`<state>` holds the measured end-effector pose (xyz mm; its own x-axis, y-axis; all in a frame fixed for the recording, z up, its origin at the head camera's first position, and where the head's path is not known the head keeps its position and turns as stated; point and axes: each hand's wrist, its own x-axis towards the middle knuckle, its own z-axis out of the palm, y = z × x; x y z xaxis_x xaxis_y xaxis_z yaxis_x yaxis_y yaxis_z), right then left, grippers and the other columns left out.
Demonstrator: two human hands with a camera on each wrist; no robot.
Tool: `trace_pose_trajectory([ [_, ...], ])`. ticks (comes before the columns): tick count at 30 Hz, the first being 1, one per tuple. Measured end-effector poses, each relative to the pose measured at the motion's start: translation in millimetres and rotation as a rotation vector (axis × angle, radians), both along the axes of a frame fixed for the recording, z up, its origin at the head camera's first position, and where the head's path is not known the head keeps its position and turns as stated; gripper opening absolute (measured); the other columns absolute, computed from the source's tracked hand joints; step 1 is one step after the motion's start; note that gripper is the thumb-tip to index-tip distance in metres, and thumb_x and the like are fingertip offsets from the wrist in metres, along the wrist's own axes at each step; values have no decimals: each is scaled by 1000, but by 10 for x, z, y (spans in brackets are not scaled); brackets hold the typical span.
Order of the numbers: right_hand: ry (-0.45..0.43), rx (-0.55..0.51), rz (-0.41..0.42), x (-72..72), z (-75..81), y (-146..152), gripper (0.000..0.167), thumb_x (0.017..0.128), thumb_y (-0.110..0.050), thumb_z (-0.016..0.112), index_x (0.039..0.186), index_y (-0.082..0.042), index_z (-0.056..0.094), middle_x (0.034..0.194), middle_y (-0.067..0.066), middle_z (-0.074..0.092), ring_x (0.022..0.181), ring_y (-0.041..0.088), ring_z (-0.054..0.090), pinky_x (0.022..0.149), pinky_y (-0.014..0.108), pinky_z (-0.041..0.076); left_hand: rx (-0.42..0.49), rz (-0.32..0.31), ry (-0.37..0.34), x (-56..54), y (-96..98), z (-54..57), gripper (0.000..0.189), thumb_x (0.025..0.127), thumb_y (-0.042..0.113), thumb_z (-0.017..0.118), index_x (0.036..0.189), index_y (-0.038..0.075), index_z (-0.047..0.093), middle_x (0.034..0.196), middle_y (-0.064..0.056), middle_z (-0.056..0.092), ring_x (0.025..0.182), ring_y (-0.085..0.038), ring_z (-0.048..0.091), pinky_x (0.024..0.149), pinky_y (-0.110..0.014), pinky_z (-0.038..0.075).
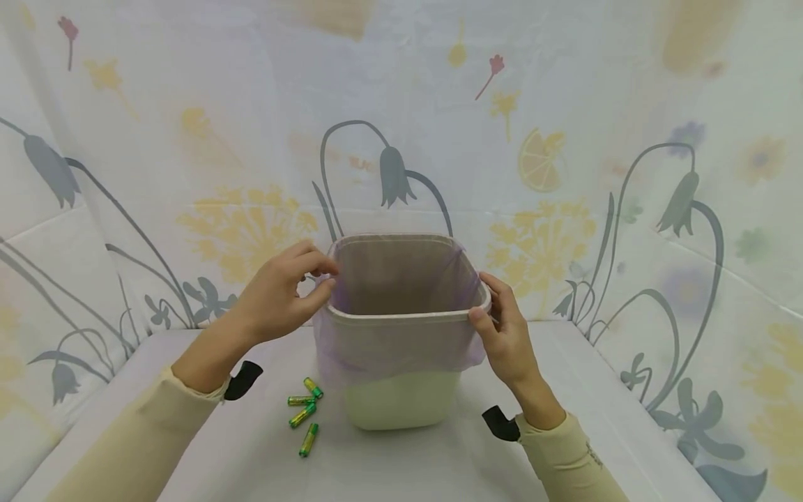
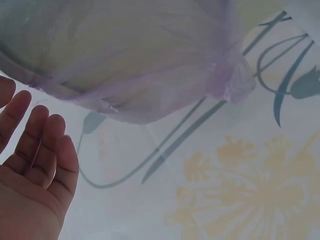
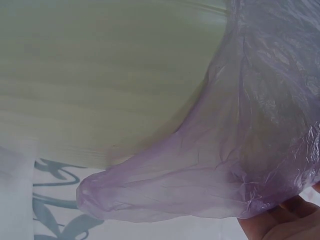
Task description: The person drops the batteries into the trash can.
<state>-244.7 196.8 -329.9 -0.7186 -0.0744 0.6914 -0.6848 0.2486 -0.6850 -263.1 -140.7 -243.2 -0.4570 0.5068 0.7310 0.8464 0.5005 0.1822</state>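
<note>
A pale green trash can stands upright on the table, with a thin translucent purple trash bag lining it and folded down over the rim. My left hand is at the can's left rim, thumb and forefinger tips right by the bag's edge. In the left wrist view its fingers are loosely bent beside the bag. At the right front corner, my right hand grips the bag-covered rim between thumb and fingers. The right wrist view shows the bag's overhang sagging along the can's outer wall.
Several green and yellow batteries lie on the white tabletop, left of the can's base. Behind and at both sides hangs a flower-printed cloth. A black strap end sticks out by the left sleeve, another by the right.
</note>
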Motion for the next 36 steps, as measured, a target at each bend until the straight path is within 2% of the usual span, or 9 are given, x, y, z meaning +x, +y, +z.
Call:
trace_pose_trajectory([
  [8,0,0,3,-7,2,5,52,94,-17,55,143,-14,40,130,18,54,109,32,54,86,22,47,-23,48,-11,47,-214,-159,16,83,0,65,96,11,67,91,1,59,84,-14,52,69,-33,44],
  [15,-2,1,-1,-6,6,5,52,94,-16,55,143,-15,40,130,17,54,109,33,54,87,22,46,-63,110,-36,94,-367,-416,17,82,3,65,96,12,66,93,6,58,82,-14,54,68,-32,46],
  [20,-6,-1,5,0,10,9,52,93,-15,55,143,-14,40,130,18,54,109,33,54,87,22,46,-81,121,-87,113,-418,-640,18,83,5,66,98,15,65,94,9,58,82,-12,56,68,-31,48],
  [25,-5,8,-12,12,12,16,51,95,-19,55,143,-15,40,130,18,54,109,31,55,86,22,46,-108,98,-130,111,-418,-855,20,82,4,67,98,16,64,95,12,58,82,-8,54,71,-29,49],
  [27,-3,9,-12,11,10,17,51,95,-19,55,143,-15,39,130,18,54,109,32,54,87,23,46,-118,98,-155,117,-412,-924,21,82,3,68,98,16,64,95,12,58,82,-9,55,71,-29,49],
  [33,-8,17,-7,1,4,12,52,95,-19,54,144,-15,38,129,18,54,108,33,54,87,24,46,-187,159,-260,159,-400,-1120,19,82,9,69,99,17,64,95,11,57,82,-13,57,72,-30,49],
  [36,-11,14,-12,-3,1,15,52,94,-19,55,144,-16,39,128,17,54,107,32,55,86,23,47,-229,164,-309,169,-405,-1242,18,83,13,69,99,19,64,94,11,57,82,-12,57,70,-30,48],
])
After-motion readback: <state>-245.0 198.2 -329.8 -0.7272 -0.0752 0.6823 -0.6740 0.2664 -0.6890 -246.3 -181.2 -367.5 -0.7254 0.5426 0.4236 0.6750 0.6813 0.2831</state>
